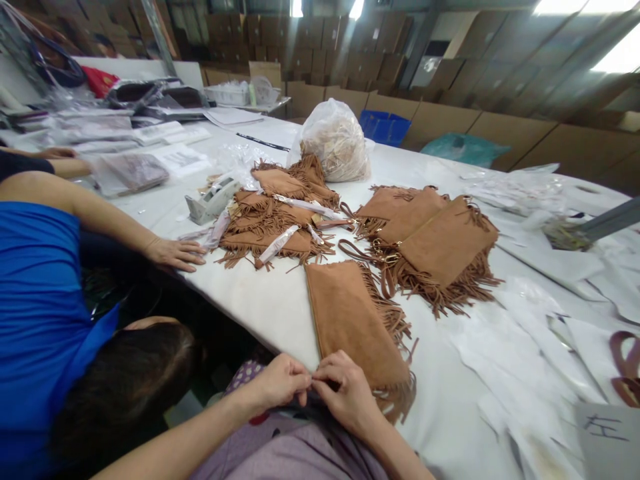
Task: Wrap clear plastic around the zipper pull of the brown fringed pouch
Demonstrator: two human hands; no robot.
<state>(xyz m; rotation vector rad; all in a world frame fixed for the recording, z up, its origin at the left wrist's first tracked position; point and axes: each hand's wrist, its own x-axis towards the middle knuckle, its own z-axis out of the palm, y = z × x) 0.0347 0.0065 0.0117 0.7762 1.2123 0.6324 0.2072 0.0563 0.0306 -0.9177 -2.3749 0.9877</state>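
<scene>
A brown fringed pouch lies flat at the table edge before me, its fringe along the right side and lower end. My left hand is closed in a pinch just off its lower left edge. Fingertip to fingertip with it, my right hand is pinched as well, beside the pouch's lower left corner. Whatever sits between the fingertips is too small to make out. Beyond to the right, several more fringed pouches overlap, with wrist straps and metal clasps. Another pile of fringed pouches bears white-wrapped straps.
A tape dispenser stands left of the pile, and a stuffed clear plastic bag behind it. Co-worker's hand rests on the table edge; a person in blue bends low at my left. Paper sheets cover the right side.
</scene>
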